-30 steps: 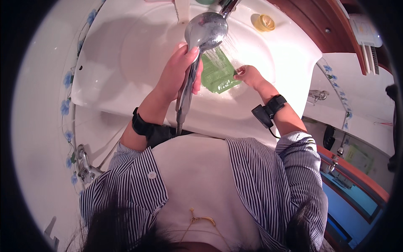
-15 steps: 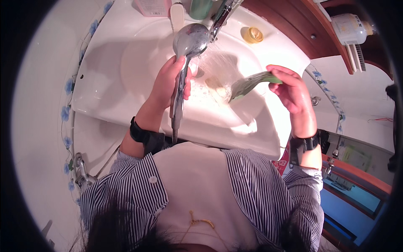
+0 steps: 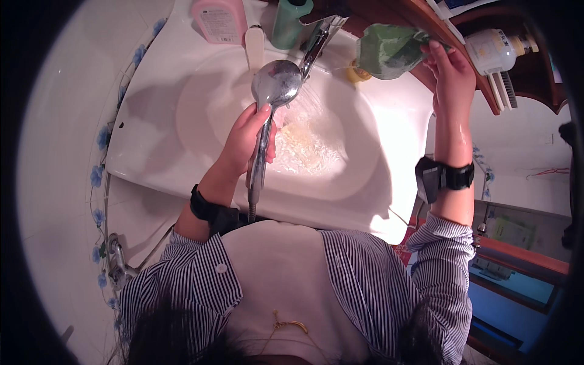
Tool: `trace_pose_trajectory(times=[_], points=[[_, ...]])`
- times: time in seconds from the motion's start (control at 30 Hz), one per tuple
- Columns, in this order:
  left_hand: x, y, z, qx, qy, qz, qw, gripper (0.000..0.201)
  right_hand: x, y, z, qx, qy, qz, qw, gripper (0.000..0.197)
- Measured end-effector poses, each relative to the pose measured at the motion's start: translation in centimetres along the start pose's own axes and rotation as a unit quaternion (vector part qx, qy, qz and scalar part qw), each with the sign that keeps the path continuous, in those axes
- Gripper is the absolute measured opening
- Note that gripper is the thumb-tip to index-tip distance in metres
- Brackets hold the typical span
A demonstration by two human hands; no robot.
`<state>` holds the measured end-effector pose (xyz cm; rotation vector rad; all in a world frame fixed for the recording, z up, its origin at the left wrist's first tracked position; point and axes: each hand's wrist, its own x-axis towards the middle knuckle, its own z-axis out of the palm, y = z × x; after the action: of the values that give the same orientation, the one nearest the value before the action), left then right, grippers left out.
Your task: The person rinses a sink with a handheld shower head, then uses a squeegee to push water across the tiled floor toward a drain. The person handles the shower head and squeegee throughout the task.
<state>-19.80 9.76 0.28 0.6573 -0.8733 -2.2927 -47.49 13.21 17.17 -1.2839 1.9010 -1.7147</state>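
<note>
My left hand (image 3: 248,135) is wrapped round the handle of a chrome shower head (image 3: 277,84), held over the white washbasin (image 3: 182,179). Water sprays from it into the bowl, where a blurred yellowish patch (image 3: 297,135) shows under the stream. Pinched at one corner in my right hand (image 3: 453,73) is a flat, slightly crumpled green sheet-like piece (image 3: 389,53). It is raised above the basin's far right rim, by the wooden shelf. I cannot make out what kind of thing it is. The green piece partly covers a small round yellow object (image 3: 358,73) on the rim.
Along the far rim stand a pink bottle (image 3: 220,21), a white paddle-shaped handle (image 3: 255,47), a green bottle (image 3: 291,24) and the chrome tap (image 3: 319,47). To the right, a wooden shelf (image 3: 429,21) holds a pump bottle (image 3: 496,52) and a brush (image 3: 504,90).
My right hand has lifted the green piece up and away to the far right, out of the basin. The shower head stays in my left hand, slightly lower in view.
</note>
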Motion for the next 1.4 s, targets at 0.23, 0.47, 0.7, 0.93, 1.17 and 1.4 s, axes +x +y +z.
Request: trace_pose_trajectory(times=[0.23,0.47,0.7,0.93,1.17,1.4], points=[[-0.1,0.0,0.2,-0.008,0.005,0.0,1.0,0.025,4.0,3.0,1.2,0.071,0.036,-0.018,0.997,0.015],[0.0,0.1,0.3,0.005,0.0,-0.007,1.0,0.024,3.7,6.8,3.9,0.178,0.066,-0.049,0.981,0.015],[0.0,0.1,0.5,0.006,0.007,-0.017,1.0,0.025,4.6,9.8,6.1,0.248,0.134,0.013,0.959,0.017],[0.1,0.1,0.7,0.026,0.003,-0.033,0.999,0.025,4.3,9.8,6.2,0.26,0.138,0.05,0.954,0.015],[0.2,0.1,0.8,0.033,0.007,-0.043,0.999,0.024,4.3,10.6,6.6,0.322,0.15,0.1,0.929,0.012],[0.3,0.0,1.0,0.039,0.012,-0.043,0.998,0.024,5.0,12.9,5.5,0.336,0.151,0.172,0.914,0.01]])
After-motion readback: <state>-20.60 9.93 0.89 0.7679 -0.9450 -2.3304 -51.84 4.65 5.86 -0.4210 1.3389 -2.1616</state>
